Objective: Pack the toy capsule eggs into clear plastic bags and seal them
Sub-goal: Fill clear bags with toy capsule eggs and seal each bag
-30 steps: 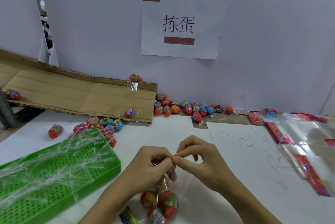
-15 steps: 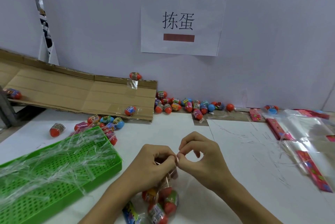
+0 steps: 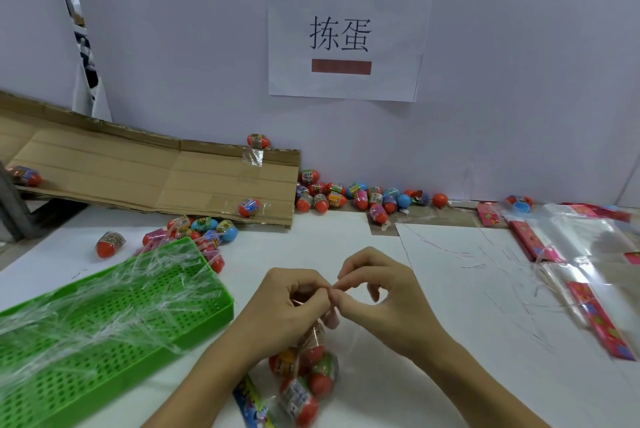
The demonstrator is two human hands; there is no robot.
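The person's left hand [image 3: 291, 303] and right hand [image 3: 377, 292] meet near the front-middle of the white table [image 3: 311, 254]. Both are curled and pinch the gathered neck of a clear plastic bag [image 3: 306, 368] – the left closes around the neck from the side, the right holds it w/ thumb and forefinger, other fingers loosely bent. The fingertips of the two hands touch each other.

The bag hangs down below the hands and its bottom rests on the table. Inside it are several toy capsule eggs [image 3: 320, 381], red halves w/ colored labels; exact number I cannot tell, approx. five or six. A printed strip lies at the bag's lower left.

Left of the hands is a green perforated tray [image 3: 207, 309] covered w/ thin clear strips [image 3: 104, 296]. Behind the tray, a small pile of loose eggs [image 3: 204, 230] on the table, one more egg apart to the left.

A flat cardboard ramp [image 3: 138, 178] leans along the wall – some eggs sit on it. At its right end, a row of eggs [image 3: 360, 199] lies against the wall. Above, a paper sign [image 3: 349, 36] w/ Chinese characters.

On the right side, empty clear bags w/ red header cards [image 3: 585, 271] lie spread.
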